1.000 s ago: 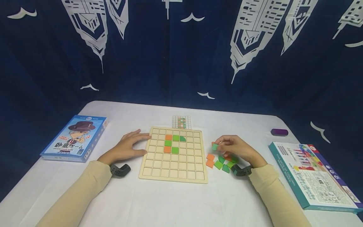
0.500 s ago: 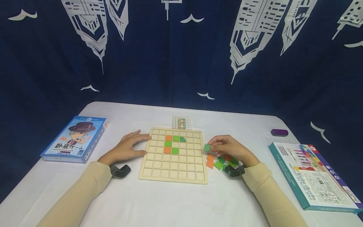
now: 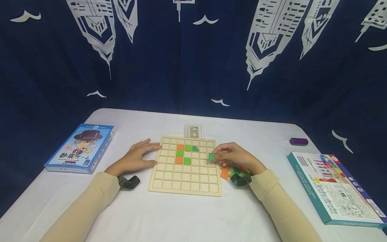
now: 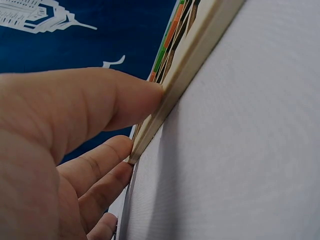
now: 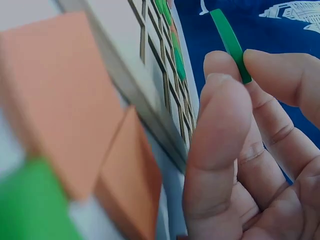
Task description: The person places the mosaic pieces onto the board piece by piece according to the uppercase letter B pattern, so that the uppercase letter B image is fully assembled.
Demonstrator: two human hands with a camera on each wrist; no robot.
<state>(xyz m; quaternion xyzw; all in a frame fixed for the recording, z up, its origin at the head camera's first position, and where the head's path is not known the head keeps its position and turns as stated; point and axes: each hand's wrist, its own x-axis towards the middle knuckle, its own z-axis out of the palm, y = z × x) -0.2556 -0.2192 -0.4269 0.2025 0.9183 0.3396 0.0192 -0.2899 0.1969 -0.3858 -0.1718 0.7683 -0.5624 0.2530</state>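
A pale wooden grid board lies mid-table, with several orange and green tiles seated in its upper cells. Among them is a dark green quarter-round tile. My left hand touches the board's left edge with thumb and fingertips, fingers spread and fairly straight. Between thumb and fingers, my right hand pinches a green tile over the board's right edge. Its full outline is partly hidden by the fingers. Loose orange tiles and green tiles lie below that hand, partly covered by the wrist.
A small printed pattern card lies behind the board. At the left is a blue game box; at the right, a white and teal box. A purple cylinder lies at the back right.
My right hand has moved left from the loose tiles to the board's right edge, carrying the green tile. The left hand stays on the board's edge.
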